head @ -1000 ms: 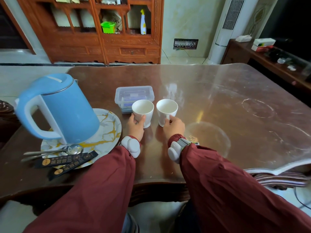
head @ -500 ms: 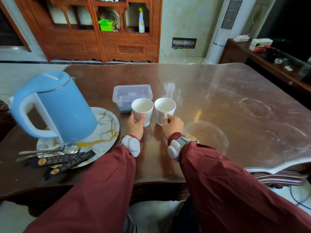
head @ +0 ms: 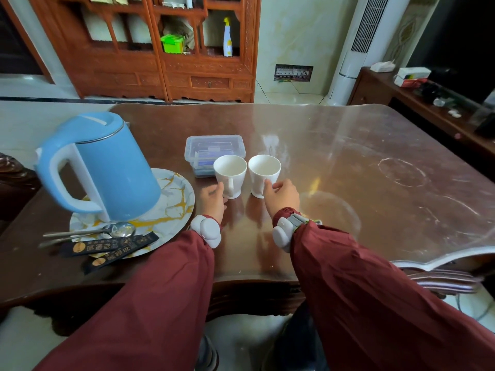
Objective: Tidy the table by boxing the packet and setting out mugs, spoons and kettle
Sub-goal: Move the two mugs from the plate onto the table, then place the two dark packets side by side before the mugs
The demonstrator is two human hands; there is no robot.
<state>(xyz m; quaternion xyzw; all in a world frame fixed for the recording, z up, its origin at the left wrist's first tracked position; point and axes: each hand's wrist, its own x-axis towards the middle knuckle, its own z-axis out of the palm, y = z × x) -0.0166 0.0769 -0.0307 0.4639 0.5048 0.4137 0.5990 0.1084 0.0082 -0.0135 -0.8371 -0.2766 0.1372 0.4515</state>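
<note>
Two white mugs stand side by side near the table's middle, the left mug (head: 231, 171) and the right mug (head: 263, 171). My left hand (head: 213, 199) rests against the left mug's lower left side, its fingers loose and the mug's handle uncovered. My right hand (head: 283, 195) has its fingers closed on the right mug's handle. Behind the mugs sits a lidded clear plastic box (head: 214, 145). A blue kettle (head: 101, 167) stands on a marbled plate (head: 176, 210) at the left, with spoons (head: 107, 231) and two dark packets (head: 112, 246) at the plate's front edge.
The brown table (head: 375, 183) has a glossy cover and a curved front edge. A wooden cabinet (head: 160, 49) stands beyond it, a white tower fan (head: 359, 46) at the back right and a cluttered sideboard (head: 428, 103) on the right.
My left thumb has come off the left mug, uncovering its handle. Both mugs stay in place and my right hand keeps its hold.
</note>
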